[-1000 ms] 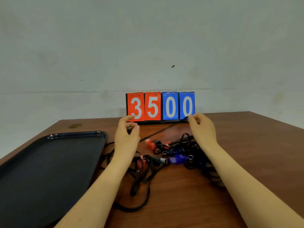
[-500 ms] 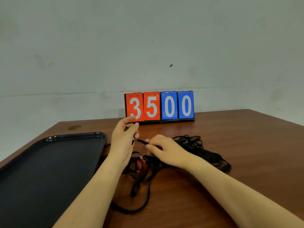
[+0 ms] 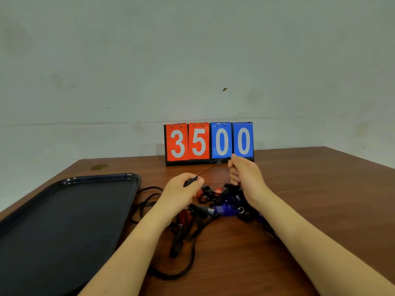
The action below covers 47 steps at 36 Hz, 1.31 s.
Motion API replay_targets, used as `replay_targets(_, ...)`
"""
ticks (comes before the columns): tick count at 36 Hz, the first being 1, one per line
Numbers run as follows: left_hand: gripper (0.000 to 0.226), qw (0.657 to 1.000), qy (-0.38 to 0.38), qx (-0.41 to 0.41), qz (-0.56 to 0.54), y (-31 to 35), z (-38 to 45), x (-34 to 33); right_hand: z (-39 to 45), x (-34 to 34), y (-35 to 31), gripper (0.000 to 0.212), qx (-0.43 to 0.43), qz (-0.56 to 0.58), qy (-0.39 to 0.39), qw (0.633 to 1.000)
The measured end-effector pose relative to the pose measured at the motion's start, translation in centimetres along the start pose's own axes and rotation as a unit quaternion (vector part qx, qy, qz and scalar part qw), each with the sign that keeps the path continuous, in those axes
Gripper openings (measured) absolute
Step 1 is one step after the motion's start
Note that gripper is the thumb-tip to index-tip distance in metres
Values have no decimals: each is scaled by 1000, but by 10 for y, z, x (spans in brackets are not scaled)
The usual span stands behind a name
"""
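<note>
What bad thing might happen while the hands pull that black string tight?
The black cord, stretched tight between the left hand and the right hand, seems to belong to the tangled pile of whistles, so pulling might tighten knots or drag the pile. The right hand is just in front of the scoreboard and might knock it over.

The right hand [image 3: 245, 175], half a second ago down beside the left hand [image 3: 180, 192] over the tangle, has pulled up to the scoreboard [image 3: 208, 142], drawing a black cord [image 3: 209, 170] taut between them and uncovering the whistles [image 3: 224, 208].
</note>
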<state>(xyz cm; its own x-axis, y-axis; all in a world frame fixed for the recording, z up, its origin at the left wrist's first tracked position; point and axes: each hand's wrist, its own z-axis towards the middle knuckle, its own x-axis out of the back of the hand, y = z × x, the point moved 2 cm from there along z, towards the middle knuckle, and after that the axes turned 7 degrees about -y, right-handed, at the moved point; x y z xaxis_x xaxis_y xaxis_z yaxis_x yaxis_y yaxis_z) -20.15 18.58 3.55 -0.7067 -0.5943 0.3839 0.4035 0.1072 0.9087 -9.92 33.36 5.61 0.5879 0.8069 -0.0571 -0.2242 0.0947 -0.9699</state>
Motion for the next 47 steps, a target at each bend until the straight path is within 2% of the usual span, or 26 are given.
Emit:
replay_targets(5, 16, 982, 1, 52, -181, -3, 5, -2, 0, 0, 2, 32, 1, -13, 8, 1000)
replay_targets(7, 17, 974, 20, 63, -215, -3, 5, -1, 0, 0, 2, 31, 1, -12, 11, 1000)
replay_targets(13, 18, 986, 79, 63, -135, -5, 3, 7, 2, 2, 3, 30, 0, -14, 15, 1000)
replay_targets(18, 22, 969, 64, 53, -231, -2, 1, 7, 2, -1, 7, 31, 14, -56, 4, 998)
replay_targets(22, 23, 940, 72, 48, -330, -1, 0, 9, 0, -2, 7, 27, 33, -129, -5, 991)
replay_targets(25, 15, 911, 65, 43, -405, -1, -2, 10, -1, -6, 7, 25, 68, -182, -20, 981)
replay_targets(29, 10, 841, 61, 59, -535, 1, -5, 10, -1, -7, 13, 14, 110, -325, -46, 938)
replay_targets(31, 7, 824, 72, 52, -560, 2, -6, 10, -1, -8, 18, 14, 119, -385, -72, 912)
replay_targets(35, 11, 837, 109, 13, -536, -1, -3, 12, -5, -16, 23, 15, 132, -433, -129, 882)
replay_targets(40, 24, 870, 158, 22, -467, -7, -3, 12, -8, -24, 23, 19, 157, -440, -159, 869)
replay_targets(44, 26, 879, 163, 3, -448, -7, -5, 9, -12, -31, 24, 21, 190, -470, -181, 843)
replay_targets(47, 23, 888, 160, -10, -430, -4, -7, 5, -16, -39, 26, 23, 218, -509, -203, 808)
